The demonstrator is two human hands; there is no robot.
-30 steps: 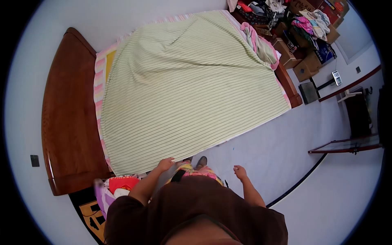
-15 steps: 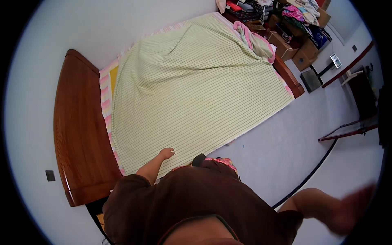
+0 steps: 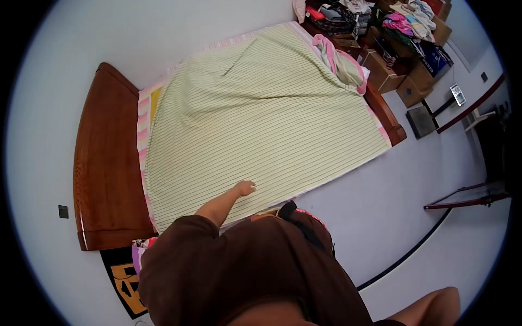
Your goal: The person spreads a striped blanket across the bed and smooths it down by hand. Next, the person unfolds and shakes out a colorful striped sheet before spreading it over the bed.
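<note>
My left hand (image 3: 246,188) is over the near side of the bed, its fingers curled together. A tiny white spot shows at the fingertips; whether it is a held thing I cannot make out. Below it, a pale green striped sheet (image 3: 272,130) covers most of the mattress, with wrinkles and a raised fold toward the far side. Whether the hand touches the sheet is unclear. My right hand is out of view; only my bent right arm (image 3: 435,307) shows at the lower right edge.
The wooden headboard (image 3: 109,157) stands left, the low footboard (image 3: 386,117) right. A bunched pink-edged cloth (image 3: 345,68) lies at the far corner. Cardboard boxes (image 3: 380,70) and piled clothes (image 3: 410,22) fill the back right, near a platform scale (image 3: 421,122). A dark red frame (image 3: 462,198) stands right.
My left hand has moved right and farther over the sheet. My right hand, blurred at the right edge before, has left the view. My body and viewpoint have shifted slightly.
</note>
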